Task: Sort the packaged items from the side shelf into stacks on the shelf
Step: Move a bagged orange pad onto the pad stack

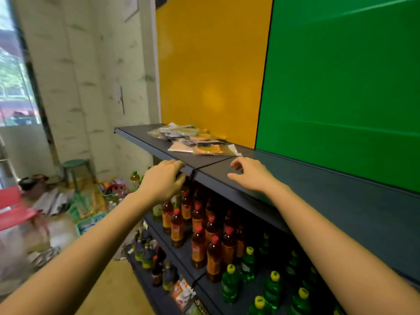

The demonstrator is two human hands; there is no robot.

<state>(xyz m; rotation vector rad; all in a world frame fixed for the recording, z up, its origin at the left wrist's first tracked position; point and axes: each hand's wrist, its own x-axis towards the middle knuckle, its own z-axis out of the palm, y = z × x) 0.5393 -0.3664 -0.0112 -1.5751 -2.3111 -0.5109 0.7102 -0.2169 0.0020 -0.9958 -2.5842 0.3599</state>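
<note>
A loose pile of clear packaged items [195, 139] with orange, pink and green contents lies on the dark top shelf [145, 138] in front of the yellow panel. My left hand [162, 180] hangs at the shelf's front edge, fingers curled over the lip, holding nothing. My right hand [251, 176] hovers over the bare right section of the shelf [318, 189], fingers spread and empty. Both hands are short of the pile.
Lower shelves hold red-capped amber bottles [200, 233] and green bottles with yellow caps [272, 289]. A green stool [76, 167], a red chair [16, 208] and cluttered goods [91, 201] sit on the floor at left. Yellow and green panels back the shelf.
</note>
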